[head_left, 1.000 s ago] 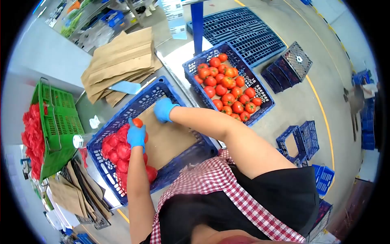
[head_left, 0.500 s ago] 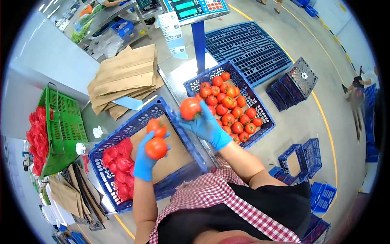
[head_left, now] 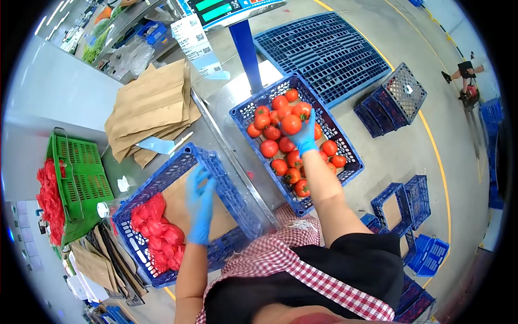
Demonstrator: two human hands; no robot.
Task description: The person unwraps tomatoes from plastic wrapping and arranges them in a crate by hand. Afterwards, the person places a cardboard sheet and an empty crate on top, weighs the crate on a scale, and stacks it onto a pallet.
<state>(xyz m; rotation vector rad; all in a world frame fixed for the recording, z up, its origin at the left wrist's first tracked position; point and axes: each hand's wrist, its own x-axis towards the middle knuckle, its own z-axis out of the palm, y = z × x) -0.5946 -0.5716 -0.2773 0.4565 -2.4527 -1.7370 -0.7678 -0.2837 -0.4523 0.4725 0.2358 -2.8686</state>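
My right hand [head_left: 308,136], in a blue glove, is over the blue crate of tomatoes [head_left: 353,171]. Its fingers are curled around a large tomato [head_left: 291,125], and a second tomato [head_left: 302,110] sits against the fingertips. Loose red tomatoes lie below and around it, some hidden by my hand and forearm. My left hand [head_left: 199,208], also gloved, hovers above the other blue crate [head_left: 141,190], its fingers apart and blurred, with nothing seen in them. That crate has a cardboard sheet [head_left: 222,220] inside and red net-wrapped bundles [head_left: 156,232] at its left.
A scale display [head_left: 226,12] on a blue post [head_left: 245,56] stands behind the tomato crate. Brown cardboard sheets [head_left: 148,102] lie on the metal table. At left is a green crate [head_left: 86,183] with red netting; at right are stacked crates [head_left: 386,108] and a blue pallet [head_left: 324,56].
The two tomatoes have gone from my left hand, which now has its fingers apart. My right hand has moved right, from between the crates to over the tomatoes. The view has shifted.
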